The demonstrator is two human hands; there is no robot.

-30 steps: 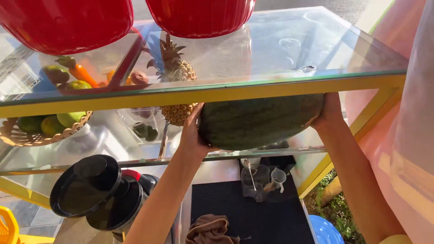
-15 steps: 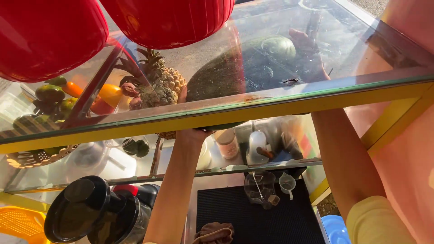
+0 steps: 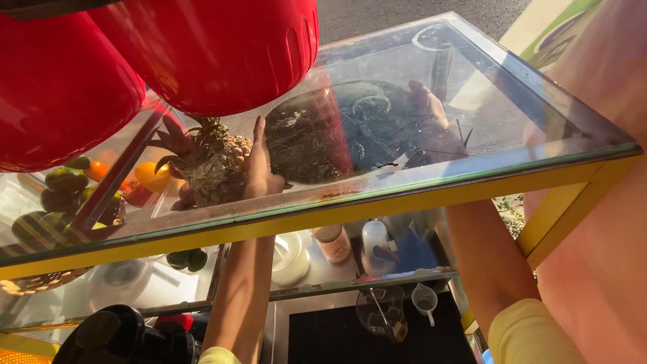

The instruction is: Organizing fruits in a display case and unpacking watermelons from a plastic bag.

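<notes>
The glass-topped cart [image 3: 472, 168], yellow-framed, fills the view, with two red tubs [image 3: 202, 47] standing on its top at eleven o'clock. Under the top pane, on the upper shelf, lies the dark green watermelon [image 3: 350, 131], seen through the glass just right of centre. The left hand [image 3: 259, 165] is pressed flat against its nine o'clock side, fingers pointing up; the right hand [image 3: 431, 111] is spread on its three o'clock side. Both clasp the melon between open palms. A pineapple [image 3: 209, 165] stands just beside the left hand at nine o'clock, with oranges and avocados [image 3: 67, 182] farther out. To do this well, the person should keep both palms low under the melon's weight, steer clear of the pineapple crown, and let it settle before letting go. Bottles and cups [image 3: 333, 243] sit on the shelf below.
</notes>
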